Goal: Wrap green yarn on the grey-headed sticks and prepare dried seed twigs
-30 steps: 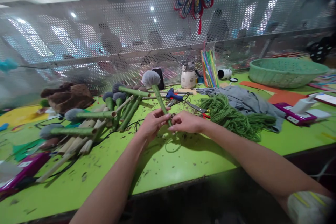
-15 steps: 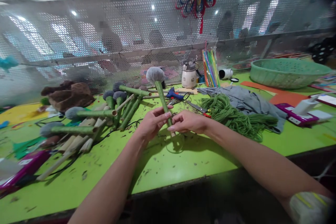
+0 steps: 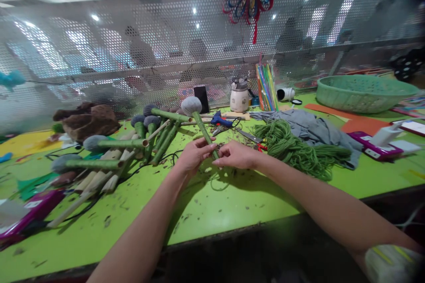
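Observation:
My left hand (image 3: 194, 157) is closed round the stem of a mallet-like stick (image 3: 202, 127), which is wrapped in green yarn and topped with a round grey cloth head. The stick leans, its head up and away to the left. At its lower end my right hand (image 3: 236, 154) pinches, with thumb and fingers pressed together on a strand of green yarn. A thin loop of this yarn (image 3: 219, 184) hangs below the hands over the table. The fingers partly hide the stick's lower end. Similar grey-headed sticks (image 3: 121, 143) lie piled at the left.
Behind my hands lie a blue glue gun (image 3: 221, 119) and scissors (image 3: 250, 136). To the right are a heap of green yarn (image 3: 292, 148), grey cloth (image 3: 308, 126) and a green basin (image 3: 365, 97). A bottle (image 3: 239, 97) and phone (image 3: 201, 98) stand near the mesh partition.
The stick's grey head has tipped lower and slightly left, uncovering the phone behind it. My right hand has shifted slightly at the stick's lower end.

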A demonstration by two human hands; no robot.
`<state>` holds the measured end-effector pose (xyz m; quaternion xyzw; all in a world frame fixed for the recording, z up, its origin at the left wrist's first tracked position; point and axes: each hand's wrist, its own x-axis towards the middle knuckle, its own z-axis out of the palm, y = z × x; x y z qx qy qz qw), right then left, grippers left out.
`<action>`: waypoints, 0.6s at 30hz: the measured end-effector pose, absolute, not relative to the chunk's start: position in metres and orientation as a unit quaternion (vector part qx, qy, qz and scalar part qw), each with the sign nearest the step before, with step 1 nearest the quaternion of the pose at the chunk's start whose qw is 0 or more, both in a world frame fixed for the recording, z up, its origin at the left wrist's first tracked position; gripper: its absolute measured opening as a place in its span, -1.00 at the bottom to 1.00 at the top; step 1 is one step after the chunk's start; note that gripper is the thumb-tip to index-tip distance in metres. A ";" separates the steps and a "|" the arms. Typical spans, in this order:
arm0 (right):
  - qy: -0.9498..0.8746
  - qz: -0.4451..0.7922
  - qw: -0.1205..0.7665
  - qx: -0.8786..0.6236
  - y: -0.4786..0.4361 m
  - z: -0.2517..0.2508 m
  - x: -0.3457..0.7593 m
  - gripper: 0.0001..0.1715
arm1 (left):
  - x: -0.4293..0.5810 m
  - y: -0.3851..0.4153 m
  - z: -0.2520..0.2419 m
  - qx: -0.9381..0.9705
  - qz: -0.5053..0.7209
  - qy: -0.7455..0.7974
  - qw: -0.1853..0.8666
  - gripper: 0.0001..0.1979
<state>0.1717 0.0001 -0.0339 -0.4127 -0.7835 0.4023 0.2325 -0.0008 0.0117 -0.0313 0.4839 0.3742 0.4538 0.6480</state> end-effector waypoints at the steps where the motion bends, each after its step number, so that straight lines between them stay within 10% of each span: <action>1: -0.779 0.411 0.233 -0.413 0.000 -0.033 0.172 -0.68 | -0.001 0.013 -0.032 0.482 0.452 0.375 0.650 -0.68; 18: -0.663 0.654 0.237 -0.276 -0.011 -0.019 0.176 -0.63 | -0.006 -0.001 -0.016 0.489 0.448 0.242 0.709 -0.67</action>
